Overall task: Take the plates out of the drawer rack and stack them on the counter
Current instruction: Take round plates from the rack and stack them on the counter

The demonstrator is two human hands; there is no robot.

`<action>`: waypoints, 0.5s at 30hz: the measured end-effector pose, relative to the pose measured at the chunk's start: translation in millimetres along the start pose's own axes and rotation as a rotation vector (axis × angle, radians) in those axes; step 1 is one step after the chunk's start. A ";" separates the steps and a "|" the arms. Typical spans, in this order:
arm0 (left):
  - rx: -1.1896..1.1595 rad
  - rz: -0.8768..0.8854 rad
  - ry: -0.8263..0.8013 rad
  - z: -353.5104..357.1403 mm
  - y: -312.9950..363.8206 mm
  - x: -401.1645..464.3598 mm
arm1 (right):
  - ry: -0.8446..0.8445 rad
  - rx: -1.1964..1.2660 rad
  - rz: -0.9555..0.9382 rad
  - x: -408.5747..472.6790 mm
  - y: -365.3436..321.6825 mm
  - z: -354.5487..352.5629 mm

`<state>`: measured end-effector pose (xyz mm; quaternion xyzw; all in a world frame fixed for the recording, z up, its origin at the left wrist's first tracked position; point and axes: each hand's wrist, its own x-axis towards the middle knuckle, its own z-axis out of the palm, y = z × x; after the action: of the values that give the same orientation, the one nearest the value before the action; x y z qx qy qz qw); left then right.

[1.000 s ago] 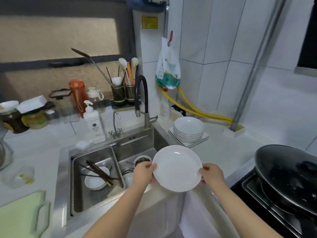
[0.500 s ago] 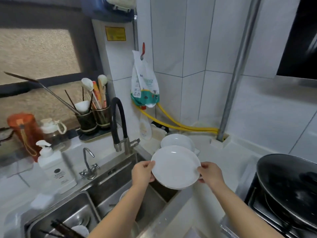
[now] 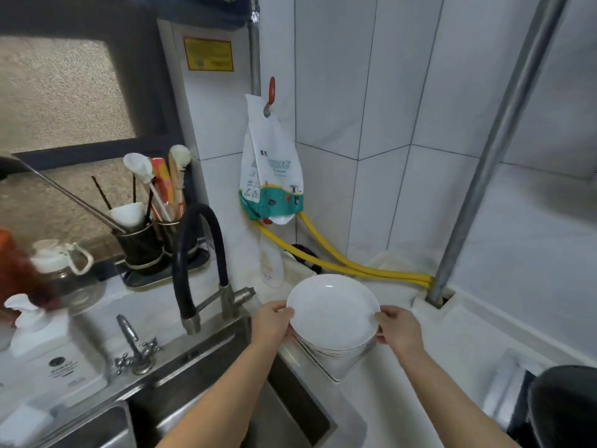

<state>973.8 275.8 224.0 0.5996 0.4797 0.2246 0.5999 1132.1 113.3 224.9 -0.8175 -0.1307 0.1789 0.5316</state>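
a person's two hands hold one white plate (image 3: 332, 310) level, right over a stack of white plates (image 3: 334, 350) on the white table (image 3: 403, 396), just right of the steel sink (image 3: 206, 376). the left hand (image 3: 273, 324) grips the plate's left rim, thumb on top; the right hand (image 3: 399, 328) grips the right rim. whether the plate touches the stack cannot be told. the stack sits on a square white tray (image 3: 339, 367). behind the sink stands a black faucet (image 3: 197, 263); yellow hoses (image 3: 339, 265) run along the tiled wall behind the stack.
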 end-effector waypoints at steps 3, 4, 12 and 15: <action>0.038 -0.017 0.012 13.7 1.7 19.0 | -0.010 -0.069 0.005 23.7 1.9 3.5; 0.053 -0.019 0.020 18.0 2.0 25.1 | -0.022 -0.088 0.003 30.9 2.6 4.8; 0.137 -0.038 0.057 43.5 -7.2 65.2 | -0.070 -0.198 0.021 72.8 21.3 18.0; 0.181 -0.042 0.053 48.6 -14.7 73.7 | -0.091 -0.233 0.021 82.2 30.9 20.1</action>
<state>1042.7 310.9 179.0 0.6352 0.5262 0.1837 0.5348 1198.3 150.6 176.6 -0.8662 -0.1660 0.2048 0.4244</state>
